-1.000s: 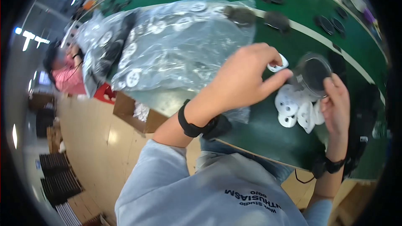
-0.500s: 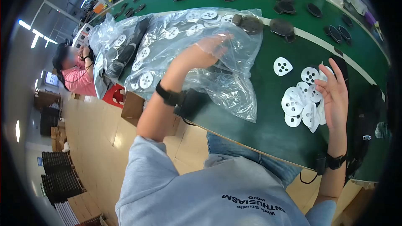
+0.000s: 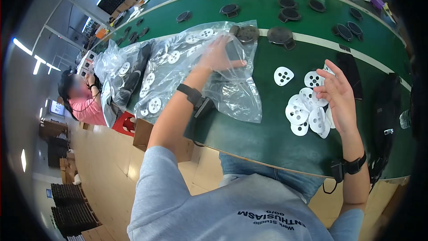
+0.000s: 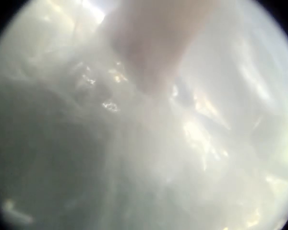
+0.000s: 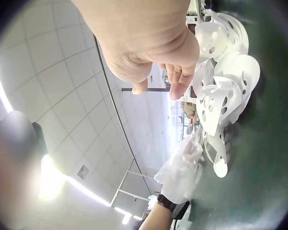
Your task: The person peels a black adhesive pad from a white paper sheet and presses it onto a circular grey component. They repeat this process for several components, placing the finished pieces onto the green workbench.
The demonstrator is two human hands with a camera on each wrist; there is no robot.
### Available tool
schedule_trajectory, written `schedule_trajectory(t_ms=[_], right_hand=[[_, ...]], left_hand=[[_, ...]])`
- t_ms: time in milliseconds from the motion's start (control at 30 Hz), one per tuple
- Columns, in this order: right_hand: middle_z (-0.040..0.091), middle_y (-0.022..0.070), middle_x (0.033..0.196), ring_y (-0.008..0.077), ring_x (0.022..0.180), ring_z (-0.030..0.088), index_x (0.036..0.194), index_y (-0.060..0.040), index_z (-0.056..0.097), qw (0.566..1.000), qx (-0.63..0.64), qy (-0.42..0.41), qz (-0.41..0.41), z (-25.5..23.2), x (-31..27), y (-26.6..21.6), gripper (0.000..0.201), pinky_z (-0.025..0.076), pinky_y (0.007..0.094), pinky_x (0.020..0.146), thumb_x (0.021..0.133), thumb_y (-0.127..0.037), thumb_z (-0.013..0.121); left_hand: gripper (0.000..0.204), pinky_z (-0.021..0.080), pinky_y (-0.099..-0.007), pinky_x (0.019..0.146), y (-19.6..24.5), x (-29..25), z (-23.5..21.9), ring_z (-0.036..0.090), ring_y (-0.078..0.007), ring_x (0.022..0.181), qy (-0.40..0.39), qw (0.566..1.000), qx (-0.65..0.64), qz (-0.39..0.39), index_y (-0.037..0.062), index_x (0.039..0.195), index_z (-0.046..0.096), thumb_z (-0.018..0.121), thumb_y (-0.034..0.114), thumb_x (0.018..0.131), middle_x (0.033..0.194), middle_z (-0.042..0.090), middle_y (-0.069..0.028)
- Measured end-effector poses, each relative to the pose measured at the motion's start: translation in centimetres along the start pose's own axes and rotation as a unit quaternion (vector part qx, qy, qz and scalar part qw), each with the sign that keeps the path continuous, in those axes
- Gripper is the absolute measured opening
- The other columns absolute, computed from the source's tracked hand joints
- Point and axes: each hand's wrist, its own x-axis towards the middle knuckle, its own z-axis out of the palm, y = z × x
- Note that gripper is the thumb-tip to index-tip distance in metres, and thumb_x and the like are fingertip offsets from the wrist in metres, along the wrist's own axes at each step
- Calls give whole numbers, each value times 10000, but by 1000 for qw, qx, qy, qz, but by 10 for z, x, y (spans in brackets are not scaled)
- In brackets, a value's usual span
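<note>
My left hand [image 3: 215, 56] is inside a large clear plastic bag [image 3: 243, 102], its thumb pointing right under the film. White perforated discs [image 3: 173, 56] show through the bag around it. In the left wrist view, blurred film and part of a finger [image 4: 153, 52] fill the picture. My right hand [image 3: 339, 100] is raised beside a heap of the same white perforated pieces [image 3: 296, 114], fingers loosely bent and holding nothing. The right wrist view shows that hand [image 5: 149, 43] beside the piled white pieces [image 5: 240, 72]. A single white piece [image 3: 283, 76] lies left of the heap.
Dark round parts with tabs [image 3: 281, 36] sit along the white line of the green table [image 3: 249, 138]. More lie beyond it. A second filled bag [image 3: 118, 76] stands at left, near a seated person in pink [image 3: 87, 102]. A black strap-like item [image 3: 387, 125] lies at right.
A second ago my right hand held a dark round part; it is no longer in that hand. My left hand has moved left from beside the white pieces into the bag.
</note>
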Motion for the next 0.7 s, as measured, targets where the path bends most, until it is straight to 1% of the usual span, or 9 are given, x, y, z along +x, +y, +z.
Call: schedule_trajectory(t_ms=[33,133,233,333,367,433,533,633,700], right_hand=[[595,164,1310,167,903,661,1461,-21,422,1000,0,0,3,1,0,0,613,525,303,778,964,-282,668],[600,156,1302,164,902,661,1456,-26,433,1000,1,-4,-1,0,-1,-1,604,525,301,772,963,-286,667],[602,153,1296,161,900,661,1448,-32,449,1000,-5,-3,-5,0,-2,-2,582,524,295,767,966,-279,663],[602,151,1296,157,899,661,1440,-37,462,1000,-17,-8,-2,0,-1,-2,561,523,291,763,967,-267,658],[602,151,1295,156,897,661,1438,-38,465,1000,-19,-9,-3,1,-1,-1,559,523,289,761,967,-266,659],[603,151,1292,156,894,660,1433,-38,470,1000,-20,-10,-5,0,-2,0,554,523,287,758,965,-265,660],[605,148,1285,154,892,661,1427,-36,476,1000,-22,-13,-15,-1,-1,0,550,524,287,752,963,-263,663],[607,144,1279,150,886,659,1427,-38,477,1000,-30,-7,-4,2,-3,-3,552,522,285,745,958,-256,670],[614,133,1258,147,885,657,1401,-33,501,1000,-25,-9,-2,3,-3,-4,531,519,280,742,948,-240,684]], left_hand=[[957,369,-456,1133,1,-1,-8,404,-422,1386,-46,999,-8,-8,53,1406,497,814,605,692,1502,401,-265],[814,422,-486,1042,-18,-6,0,529,-439,1218,8,999,-20,43,21,1390,513,768,515,796,1345,530,-292],[600,448,-476,994,-32,5,13,562,-444,1154,-34,997,-65,-9,-6,1264,591,747,397,848,1245,589,-281],[373,481,-455,920,-38,7,31,608,-420,1055,162,981,-48,91,-4,1097,638,743,263,859,1068,655,-244],[351,489,-447,902,-40,7,35,616,-410,1032,144,986,-63,62,4,1072,634,751,247,848,1036,661,-233],[312,503,-430,866,-29,6,26,632,-389,986,107,990,-91,6,18,1021,625,769,215,826,971,672,-209],[337,516,-404,824,-15,1,4,648,-354,927,86,993,-75,-32,42,1090,635,762,208,825,968,679,-171],[360,521,-386,807,-4,-10,-14,662,-299,874,87,987,-118,-59,48,1139,644,753,182,823,970,688,-142],[348,520,-368,780,-10,-28,-29,658,-261,843,67,984,-167,-18,45,1144,659,744,169,830,962,698,-122]])
